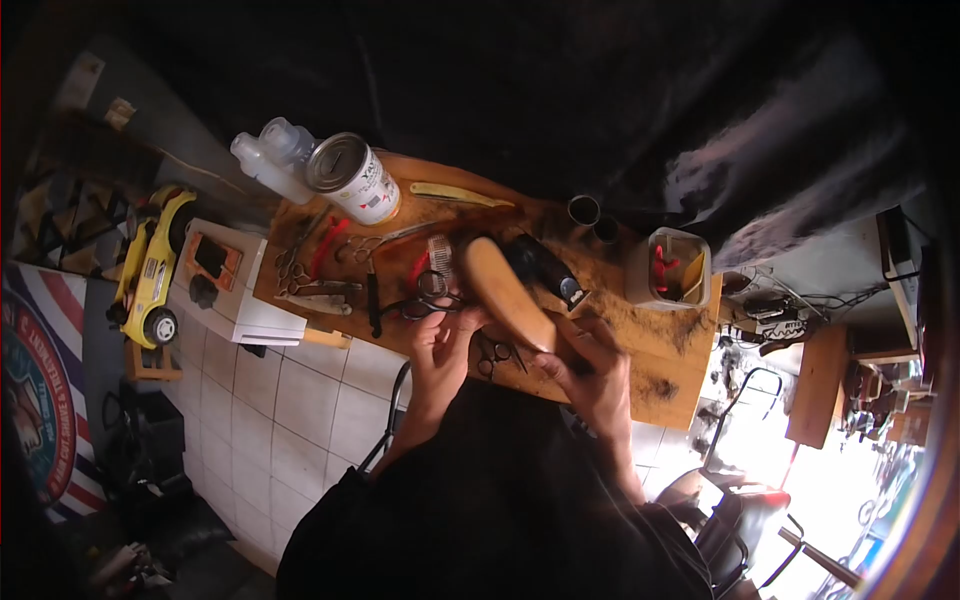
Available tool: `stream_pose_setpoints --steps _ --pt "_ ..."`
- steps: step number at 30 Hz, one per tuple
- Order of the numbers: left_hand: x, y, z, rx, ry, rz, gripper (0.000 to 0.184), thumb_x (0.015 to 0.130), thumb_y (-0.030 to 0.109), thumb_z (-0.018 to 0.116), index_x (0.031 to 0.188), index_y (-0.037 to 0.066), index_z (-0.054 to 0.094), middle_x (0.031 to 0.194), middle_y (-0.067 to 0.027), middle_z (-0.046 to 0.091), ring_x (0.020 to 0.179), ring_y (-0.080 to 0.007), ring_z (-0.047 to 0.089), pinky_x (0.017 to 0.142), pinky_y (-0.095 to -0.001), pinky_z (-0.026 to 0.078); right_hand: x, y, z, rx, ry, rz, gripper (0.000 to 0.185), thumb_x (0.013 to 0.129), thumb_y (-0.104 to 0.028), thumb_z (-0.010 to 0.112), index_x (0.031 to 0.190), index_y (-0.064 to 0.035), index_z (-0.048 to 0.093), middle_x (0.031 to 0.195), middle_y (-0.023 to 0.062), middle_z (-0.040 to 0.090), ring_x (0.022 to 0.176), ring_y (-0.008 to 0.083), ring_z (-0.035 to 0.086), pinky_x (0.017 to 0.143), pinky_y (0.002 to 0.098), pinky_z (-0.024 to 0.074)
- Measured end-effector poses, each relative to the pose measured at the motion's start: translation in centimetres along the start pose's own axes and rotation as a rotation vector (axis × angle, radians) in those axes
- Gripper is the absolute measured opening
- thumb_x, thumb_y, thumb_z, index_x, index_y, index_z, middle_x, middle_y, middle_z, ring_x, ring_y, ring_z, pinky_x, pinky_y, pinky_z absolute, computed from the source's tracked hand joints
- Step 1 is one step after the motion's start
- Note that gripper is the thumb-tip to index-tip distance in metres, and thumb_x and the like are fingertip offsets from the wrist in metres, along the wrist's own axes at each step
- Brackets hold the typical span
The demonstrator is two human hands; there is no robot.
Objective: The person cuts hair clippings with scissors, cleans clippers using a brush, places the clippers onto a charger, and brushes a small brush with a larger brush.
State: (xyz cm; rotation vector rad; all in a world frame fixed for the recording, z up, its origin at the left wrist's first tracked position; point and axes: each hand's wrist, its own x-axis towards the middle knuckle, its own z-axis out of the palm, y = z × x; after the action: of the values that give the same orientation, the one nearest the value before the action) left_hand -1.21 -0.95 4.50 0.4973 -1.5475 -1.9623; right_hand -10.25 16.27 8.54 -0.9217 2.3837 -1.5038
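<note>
Can [375, 195]: stands at the desk's [650, 345] far left, I'd guess to stay clear of my work.
Left grip [440, 345]: fingers bent by the scissors [433, 283]; I can't tell whether they grasp them.
Brush [505, 290]: slanted over the desk's middle, before me.
Clipper [545, 265]: just beyond the brush, probably parked within reach.
Right grip [592, 365]: clasping the brush's near end, seemingly leaving its length free.
Tub [641, 275]: right end, corralling small pieces.

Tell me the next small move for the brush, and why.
Probably a light stroke of the brush over the scissors: the right hand grips the brush close beside them, the left hand holds them at its fingertips, and loose hair litters the table.
</note>
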Motion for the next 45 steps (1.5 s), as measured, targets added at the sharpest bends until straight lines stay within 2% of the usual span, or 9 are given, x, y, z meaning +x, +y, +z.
stream_pose_setpoints --steps 8,11,14,20,25,33,37,41,45 --pt "0.7 1.0 0.6 -0.081 -0.022 0.066 0.024 0.095 0.0 0.055 0.118 -0.005 0.057 0.111 -0.0147 0.064 0.108 -0.0239 0.063 0.092 -0.0342 0.053 0.2 0.2 -1.1 -0.023 0.14 0.069 0.046 0.077 -0.016 0.079 0.118 0.0002 0.065 0.095 0.0123 0.062 0.081 0.0211 0.063 0.071 0.0314 0.0505" --pt "-0.4 -2.0 -1.1 0.319 -0.048 0.182 0.023 0.092 -0.003 0.058 0.114 -0.006 0.059 0.111 -0.0154 0.065 0.103 -0.0229 0.064 0.089 -0.0322 0.053 0.1 -1.0 -1.2 0.14 -0.003 -0.111 0.047 0.072 -0.017 0.083 0.114 -0.0036 0.068 0.097 0.0129 0.061 0.08 0.0233 0.064 0.069 0.0341 0.0523" --pt "-0.4 -1.4 0.3 -0.336 -0.051 -0.024 0.033 0.083 -0.007 0.064 0.115 -0.009 0.056 0.118 -0.0202 0.061 0.102 -0.0245 0.063 0.088 -0.0352 0.053 0.3 -1.7 -0.5 0.165 -0.136 -0.27 0.05 0.07 -0.018 0.084 0.116 -0.0058 0.068 0.098 0.0116 0.06 0.081 0.0251 0.065 0.069 0.0349 0.053" --pt "-1.0 -1.2 -0.8 0.315 0.042 0.102 0.028 0.086 -0.01 0.062 0.113 -0.005 0.057 0.109 -0.0184 0.065 0.096 -0.0235 0.066 0.089 -0.0325 0.055 -0.2 0.7 -0.2 0.035 0.019 -0.037 0.052 0.069 -0.02 0.085 0.116 -0.0052 0.068 0.096 0.0119 0.061 0.078 0.0245 0.066 0.066 0.0338 0.0533" --pt "0.2 1.8 1.3 -0.009 0.042 0.138 0.019 0.089 -0.004 0.062 0.107 -0.003 0.057 0.112 -0.0154 0.062 0.105 -0.024 0.062 0.092 -0.0354 0.054 0.6 1.9 -0.9 -0.1 0.315 0.053 0.049 0.071 -0.018 0.084 0.115 -0.0027 0.068 0.093 0.0123 0.062 0.076 0.0229 0.066 0.066 0.0339 0.0538" --pt "-0.1 0.9 1.9 -0.501 -0.096 -0.066 0.033 0.103 0.025 0.042 0.126 0.002 0.048 0.13 -0.0129 0.052 0.115 -0.0303 0.058 0.103 -0.0382 0.047 0.1 -0.9 -0.4 0.045 -0.005 -0.192 0.049 0.066 -0.022 0.086 0.109 -0.0044 0.07 0.095 0.0118 0.061 0.08 0.0256 0.066 0.066 0.0357 0.0548" --pt "0.2 2.0 1.4 -0.268 -0.022 -0.114 0.045 0.104 0.034 0.038 0.124 -0.005 0.048 0.126 -0.0196 0.054 0.11 -0.0323 0.061 0.099 -0.0352 0.051 0.3 1.4 -0.6 -0.03 0.184 -0.015 0.051 0.067 -0.021 0.086 0.112 -0.0034 0.069 0.094 0.012 0.061 0.08 0.0219 0.066 0.067 0.0342 0.0544" --pt "0.6 2.8 0.6 -0.369 -0.024 -0.15 0.042 0.103 0.031 0.041 0.122 -0.006 0.05 0.119 -0.0218 0.058 0.11 -0.0314 0.062 0.096 -0.0306 0.052 1.4 2.1 -2.5 -0.155 0.412 0.072 0.049 0.07 -0.011 0.083 0.116 -0.0038 0.068 0.095 0.0092 0.062 0.081 0.0211 0.066 0.068 0.0333 0.0532" --pt "0.7 2.9 1.4 -0.328 -0.008 -0.132 0.031 0.101 0.018 0.049 0.122 -0.004 0.052 0.118 -0.019 0.059 0.106 -0.0295 0.064 0.091 -0.039 0.056 0.9 1.4 -2.3 -0.148 0.357 0.015 0.05 0.071 -0.015 0.084 0.115 -0.0016 0.067 0.094 0.0101 0.062 0.078 0.0204 0.064 0.069 0.032 0.0524"
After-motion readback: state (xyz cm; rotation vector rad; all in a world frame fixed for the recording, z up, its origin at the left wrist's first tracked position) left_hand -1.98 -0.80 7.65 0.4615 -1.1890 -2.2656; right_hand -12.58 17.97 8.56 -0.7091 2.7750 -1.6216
